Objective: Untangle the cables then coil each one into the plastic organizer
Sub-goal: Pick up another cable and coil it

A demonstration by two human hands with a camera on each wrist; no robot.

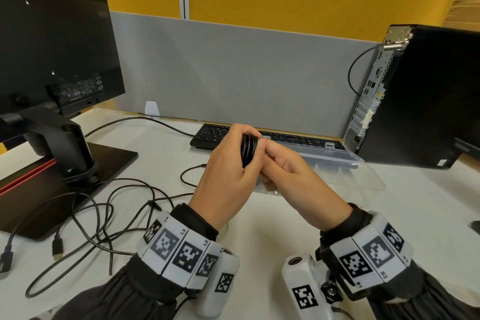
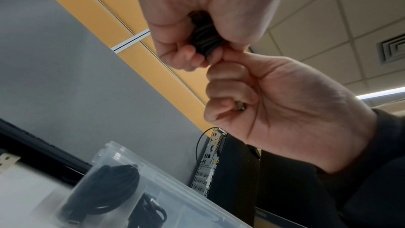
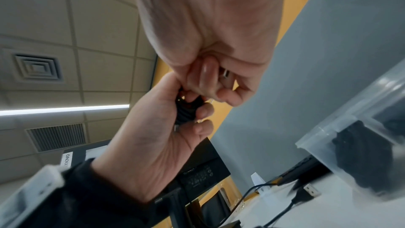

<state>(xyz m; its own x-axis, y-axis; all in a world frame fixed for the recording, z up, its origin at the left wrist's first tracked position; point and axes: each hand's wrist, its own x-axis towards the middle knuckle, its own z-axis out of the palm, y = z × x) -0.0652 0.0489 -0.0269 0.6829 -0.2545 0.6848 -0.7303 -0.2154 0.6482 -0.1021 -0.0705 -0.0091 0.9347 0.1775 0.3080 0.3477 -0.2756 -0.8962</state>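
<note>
1. While both hands meet above the desk [image 1: 285, 215], left hand [image 1: 228, 176] stands knuckles-up, fingers curled round the coil [image 1: 248, 149].
2. Right hand [image 1: 293, 176] is fisted w/ thumb tip against the coil; a metal plug [image 2: 240, 106] sits inside its curled fingers.
3. Coil: black, smooth, round loops stacked tight, poking out btwn left thumb & fingers.
4. Organizer [image 1: 363, 176]: clear plastic, lid open, just beyond the right hand; black coils inside [image 2: 109, 190].
5. Loose cables [image 1: 98, 215], thin black tangle, left of left wrist.
</note>
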